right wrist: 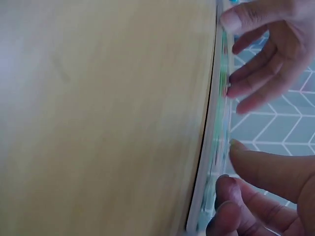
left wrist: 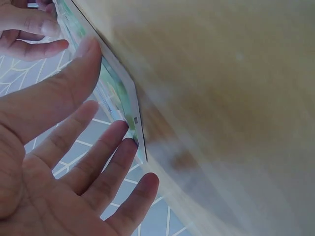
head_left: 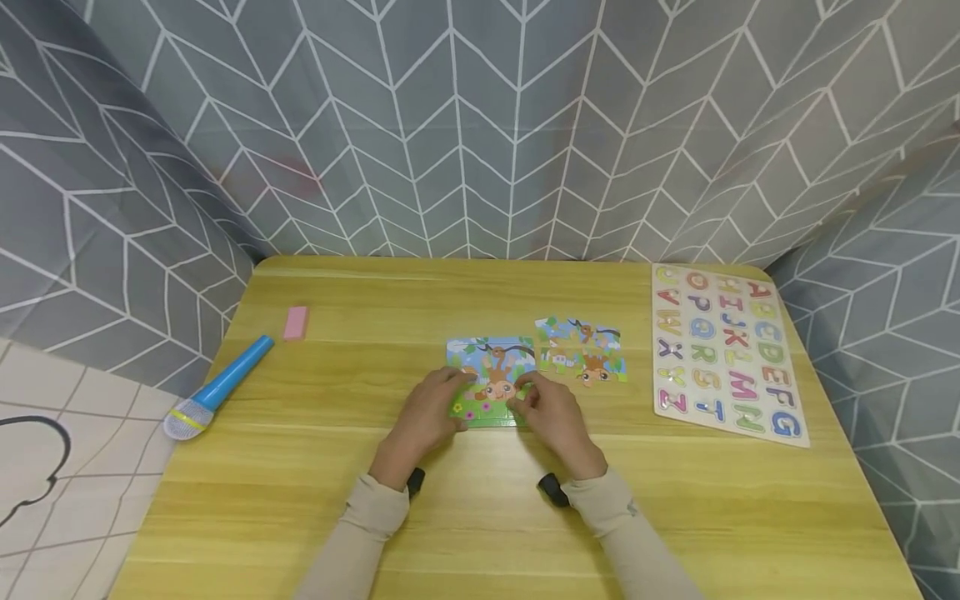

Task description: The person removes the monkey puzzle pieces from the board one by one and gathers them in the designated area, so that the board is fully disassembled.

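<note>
A jigsaw puzzle [head_left: 493,382] with a cartoon monkey hanging upside down lies flat on the table between both hands. At its left edge is my left hand [head_left: 431,410], fingers spread and thumb close to the edge. My right hand [head_left: 553,414] touches the puzzle's right side with thumb and fingertips, hiding its lower right corner. In the right wrist view, a gap shows between that hand's thumb [right wrist: 266,164] and bent fingers, with no piece visible in it. Loose puzzle pieces [head_left: 597,367], printed with parts of a similar monkey picture, lie just beyond the right hand.
On the right of the wooden table [head_left: 480,525] lies an alphabet board [head_left: 716,354] with colourful letters. A blue toy microphone [head_left: 221,387] lies at the left edge, near a pink block [head_left: 296,322]. Patterned grey curtains [head_left: 465,133] hang behind the table.
</note>
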### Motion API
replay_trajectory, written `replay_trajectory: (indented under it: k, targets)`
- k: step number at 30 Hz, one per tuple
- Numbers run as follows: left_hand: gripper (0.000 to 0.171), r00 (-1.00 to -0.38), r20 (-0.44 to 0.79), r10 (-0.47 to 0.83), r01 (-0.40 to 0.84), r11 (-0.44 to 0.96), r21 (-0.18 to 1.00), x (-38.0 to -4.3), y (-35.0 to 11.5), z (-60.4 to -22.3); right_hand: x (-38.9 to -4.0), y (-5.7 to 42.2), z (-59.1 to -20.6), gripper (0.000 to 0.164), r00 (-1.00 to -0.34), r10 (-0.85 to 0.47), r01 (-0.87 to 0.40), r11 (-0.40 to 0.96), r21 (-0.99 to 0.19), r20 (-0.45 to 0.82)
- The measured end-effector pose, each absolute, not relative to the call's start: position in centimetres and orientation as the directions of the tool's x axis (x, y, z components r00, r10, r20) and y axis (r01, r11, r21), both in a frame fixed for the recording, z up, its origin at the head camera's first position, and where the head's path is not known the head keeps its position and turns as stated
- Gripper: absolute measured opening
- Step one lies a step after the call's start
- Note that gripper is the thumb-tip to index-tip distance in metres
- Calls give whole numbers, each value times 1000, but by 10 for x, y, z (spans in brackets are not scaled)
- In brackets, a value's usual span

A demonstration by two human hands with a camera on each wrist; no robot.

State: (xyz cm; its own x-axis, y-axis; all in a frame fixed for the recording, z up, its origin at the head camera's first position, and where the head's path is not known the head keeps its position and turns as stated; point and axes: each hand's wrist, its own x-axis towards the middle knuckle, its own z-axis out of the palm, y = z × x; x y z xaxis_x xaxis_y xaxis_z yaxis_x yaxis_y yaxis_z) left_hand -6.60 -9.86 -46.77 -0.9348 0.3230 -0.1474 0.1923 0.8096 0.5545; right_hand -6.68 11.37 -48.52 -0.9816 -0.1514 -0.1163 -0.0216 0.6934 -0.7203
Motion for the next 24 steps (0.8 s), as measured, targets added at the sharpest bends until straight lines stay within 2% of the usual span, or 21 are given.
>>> replay_trajectory:
  k: [12, 24]
  targets:
    - [63, -932, -90, 351, 252, 807, 534, -64, -97, -472, -63, 97, -485, 42, -966, -232, -86, 698, -711, -111]
    - [62, -935, -70, 349, 261, 806, 531, -65, -97, -474, -65, 93, -488, 39, -963, -241, -85, 699, -710, -122]
